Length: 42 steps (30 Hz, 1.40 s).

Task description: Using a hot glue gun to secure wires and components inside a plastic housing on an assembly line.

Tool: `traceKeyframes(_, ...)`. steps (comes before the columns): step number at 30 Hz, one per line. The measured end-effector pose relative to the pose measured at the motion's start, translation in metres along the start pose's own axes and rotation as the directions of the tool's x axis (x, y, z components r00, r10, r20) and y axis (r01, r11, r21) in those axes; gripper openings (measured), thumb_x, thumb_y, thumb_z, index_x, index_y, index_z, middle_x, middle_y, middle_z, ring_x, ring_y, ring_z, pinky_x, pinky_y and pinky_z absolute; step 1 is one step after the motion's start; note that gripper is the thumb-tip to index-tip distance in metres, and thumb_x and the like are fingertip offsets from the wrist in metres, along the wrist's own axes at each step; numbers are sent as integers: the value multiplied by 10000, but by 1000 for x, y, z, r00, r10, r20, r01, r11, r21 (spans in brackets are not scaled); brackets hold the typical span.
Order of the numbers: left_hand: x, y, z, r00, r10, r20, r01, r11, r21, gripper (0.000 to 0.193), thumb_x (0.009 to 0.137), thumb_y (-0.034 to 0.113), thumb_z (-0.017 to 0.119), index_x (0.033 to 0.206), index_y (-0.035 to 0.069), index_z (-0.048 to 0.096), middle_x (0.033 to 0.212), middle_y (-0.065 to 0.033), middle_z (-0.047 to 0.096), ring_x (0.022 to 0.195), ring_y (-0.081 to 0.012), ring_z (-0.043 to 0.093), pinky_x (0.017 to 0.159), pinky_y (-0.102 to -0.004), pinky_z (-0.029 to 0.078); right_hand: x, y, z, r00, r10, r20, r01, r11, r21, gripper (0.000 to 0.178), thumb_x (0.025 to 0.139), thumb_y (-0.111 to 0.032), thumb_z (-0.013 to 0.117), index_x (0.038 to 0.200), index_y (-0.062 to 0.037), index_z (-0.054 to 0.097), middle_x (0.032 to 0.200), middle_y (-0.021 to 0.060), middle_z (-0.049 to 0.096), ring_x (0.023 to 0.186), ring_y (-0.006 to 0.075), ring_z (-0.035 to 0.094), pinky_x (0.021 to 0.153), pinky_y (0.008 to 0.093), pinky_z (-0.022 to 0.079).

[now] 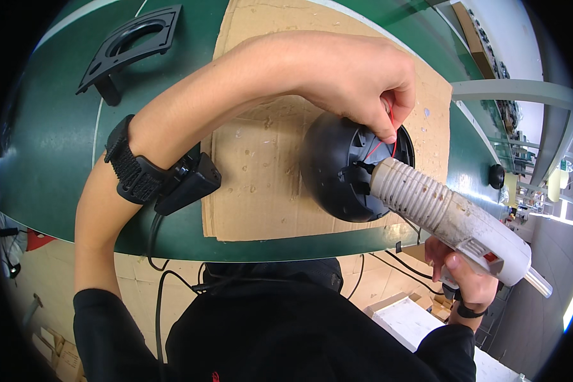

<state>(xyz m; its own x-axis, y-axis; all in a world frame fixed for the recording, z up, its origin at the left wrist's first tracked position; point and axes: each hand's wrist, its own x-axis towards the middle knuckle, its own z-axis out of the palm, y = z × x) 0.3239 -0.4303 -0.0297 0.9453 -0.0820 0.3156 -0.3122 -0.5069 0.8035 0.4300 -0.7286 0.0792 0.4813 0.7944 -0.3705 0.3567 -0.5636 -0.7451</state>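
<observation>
Black shell (331, 175) sits on cardboard (254, 197) near the counter's (51, 140) front edge, right under your nearer left hand (375, 95), its grip pinching red wire (375, 150) at the shell's open side, while your right hand (468, 280) clasps the glue gun (442, 210), long axis slanting up-left to that opening.

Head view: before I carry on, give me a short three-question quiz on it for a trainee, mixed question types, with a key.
1. Multiple choice: what does the right hand hold?
A) a screwdriver
B) a glue gun
C) a paintbrush

2. True or false: the rounded black shell rests on the cardboard sheet.

3. Fill in the blank: the left hand pinches a thin ____ wire over the shell.

Key: 1. B; 2. True; 3. red
</observation>
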Motion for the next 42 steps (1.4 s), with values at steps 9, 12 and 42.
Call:
traceKeyframes(9, -1, 1, -1, 1000, 12, 9, -12, 1000, 11, 126, 790, 113, 736, 778, -7, 700, 585, -43, 498, 566, -132, 466, 543, -301, 384, -3, 12, 0, 998, -46, -49, 45, 999, -7, 626, 878, -308, 750, 1241, 139, 504, 749, 155, 606, 631, 246, 603, 452, 291, 487)
traceKeyframes(12, -1, 1, -2, 1000, -3, 17, 3, 1000, 15, 123, 791, 113, 735, 783, -5, 700, 591, -43, 499, 573, -129, 470, 546, -300, 386, -6, 17, -2, 990, -109, -90, 107, 994, -28, 607, 881, -296, 742, 1236, 139, 511, 740, 154, 604, 619, 240, 598, 456, 291, 484)
traceKeyframes(42, -31, 60, -57, 966, -21, 259, 14, 999, 28, 184, 912, 120, 652, 978, -26, 742, 741, -46, 695, 640, -92, 577, 582, -266, 458, -17, 43, -28, 981, -7, -195, -20, 991, -134, 780, 725, -264, 872, 1321, 68, 492, 990, 157, 610, 898, 285, 605, 776, 392, 477)
